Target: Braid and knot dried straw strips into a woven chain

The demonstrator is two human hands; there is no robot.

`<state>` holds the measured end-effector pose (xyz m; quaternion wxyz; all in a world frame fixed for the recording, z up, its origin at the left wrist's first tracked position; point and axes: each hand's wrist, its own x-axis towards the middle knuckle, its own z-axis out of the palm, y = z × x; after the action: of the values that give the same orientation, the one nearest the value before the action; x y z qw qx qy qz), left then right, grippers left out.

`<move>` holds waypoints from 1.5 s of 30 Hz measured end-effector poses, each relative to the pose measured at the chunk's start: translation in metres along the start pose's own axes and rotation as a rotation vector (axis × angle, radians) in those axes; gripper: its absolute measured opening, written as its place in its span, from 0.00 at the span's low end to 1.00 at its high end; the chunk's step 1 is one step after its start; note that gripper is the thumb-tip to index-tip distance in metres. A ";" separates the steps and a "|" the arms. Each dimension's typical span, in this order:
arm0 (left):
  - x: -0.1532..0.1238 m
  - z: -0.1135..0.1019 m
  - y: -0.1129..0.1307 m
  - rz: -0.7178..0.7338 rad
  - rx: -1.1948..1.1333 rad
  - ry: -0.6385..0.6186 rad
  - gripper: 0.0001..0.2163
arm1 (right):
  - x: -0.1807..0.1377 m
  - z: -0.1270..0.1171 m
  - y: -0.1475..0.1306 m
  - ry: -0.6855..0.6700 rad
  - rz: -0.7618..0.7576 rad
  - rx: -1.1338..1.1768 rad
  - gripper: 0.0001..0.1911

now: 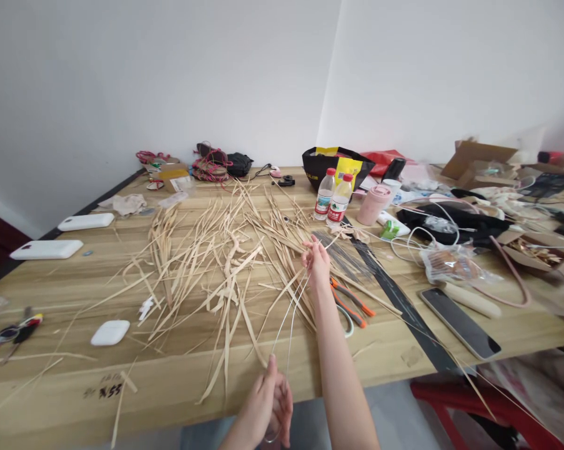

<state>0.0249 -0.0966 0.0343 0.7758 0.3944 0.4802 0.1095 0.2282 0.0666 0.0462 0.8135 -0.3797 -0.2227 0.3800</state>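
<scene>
While left grip [270, 397] and right grip [316, 262] pinch wire [293, 319], strips [163, 250] and orange-handled pliers [351, 312] clutter the table [169, 394].

Left hand [267, 400] at bottom centre, thumb [271, 365] up, fingers [285, 405] curled, bare right forearm [340, 356] extended from the bottom edge, right hand [317, 262] just right of centre, fingers bent.

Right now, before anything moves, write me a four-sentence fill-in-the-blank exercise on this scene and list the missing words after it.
1. The left hand and the right hand both hold a thin, bent metal ____.
2. The pliers have dark handles trimmed in ____.
3. The two bottles have ____ caps.
4. The lidded tumbler beside them is ____.

Missing words: wire; orange; red; pink.
</scene>
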 end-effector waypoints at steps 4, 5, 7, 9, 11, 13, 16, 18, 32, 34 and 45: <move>0.001 0.000 0.001 0.040 0.030 0.046 0.37 | -0.002 0.001 -0.001 0.014 -0.001 -0.019 0.22; 0.001 0.000 0.002 0.045 0.040 0.057 0.37 | -0.001 0.001 -0.001 0.016 0.000 -0.016 0.22; 0.001 -0.001 0.004 0.045 0.059 0.064 0.37 | 0.000 -0.001 0.000 0.021 0.002 -0.004 0.21; 0.001 -0.002 0.006 0.032 0.069 0.056 0.38 | 0.001 -0.002 0.001 0.027 0.007 0.001 0.20; 0.001 -0.002 0.008 0.024 0.071 0.055 0.38 | 0.003 -0.003 0.003 0.025 0.011 -0.003 0.19; 0.001 -0.003 0.008 0.019 0.069 0.062 0.38 | 0.004 -0.004 0.004 0.016 0.014 -0.011 0.19; 0.001 -0.004 0.008 -0.006 0.067 0.050 0.38 | 0.006 -0.006 0.005 0.008 0.016 -0.018 0.18; 0.002 -0.004 0.008 -0.020 0.072 0.029 0.38 | 0.007 -0.006 0.005 0.013 0.015 -0.016 0.18; 0.018 -0.014 0.050 0.062 0.041 0.045 0.36 | -0.039 0.041 0.025 -0.217 0.217 -0.101 0.19; 0.022 -0.019 0.061 0.084 0.055 0.081 0.37 | -0.048 0.047 0.029 -0.259 0.251 -0.143 0.18; 0.029 -0.038 0.074 0.101 0.059 0.028 0.39 | -0.055 0.048 0.030 -0.388 0.322 -0.123 0.16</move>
<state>0.0238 -0.0128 0.0596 0.7505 0.4393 0.4735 0.1400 0.1499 0.0572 0.0481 0.6600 -0.3792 -0.3340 0.5559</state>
